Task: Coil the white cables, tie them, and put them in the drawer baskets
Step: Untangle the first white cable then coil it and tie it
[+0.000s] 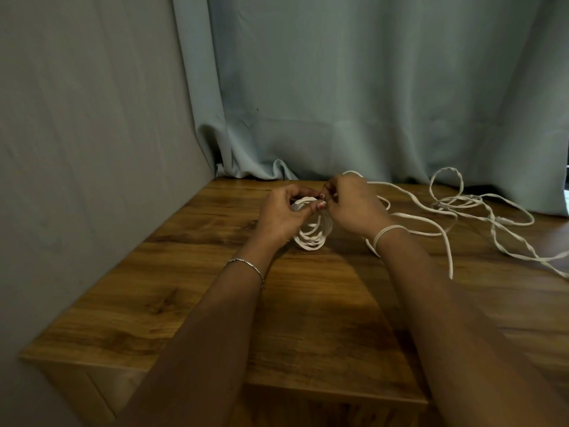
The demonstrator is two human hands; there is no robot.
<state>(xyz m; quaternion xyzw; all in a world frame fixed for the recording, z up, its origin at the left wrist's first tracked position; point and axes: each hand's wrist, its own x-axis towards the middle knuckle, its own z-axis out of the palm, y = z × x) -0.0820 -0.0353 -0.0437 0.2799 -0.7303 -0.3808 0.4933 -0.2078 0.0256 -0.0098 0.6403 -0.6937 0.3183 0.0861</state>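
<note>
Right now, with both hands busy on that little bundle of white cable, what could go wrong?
The coil is pinched only at its top by the left hand and right hand, so its loops could spring apart before it is tied. The loose cable lies tangled across the table and may knot as it is drawn in. One strand crosses the right wrist and could snag.

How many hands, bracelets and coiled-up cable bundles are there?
Hands: 2, left hand and right hand
Bracelets: 1, silver bracelet on the left wrist
Coiled cable bundles: 1, white coil
Total: 4
</note>
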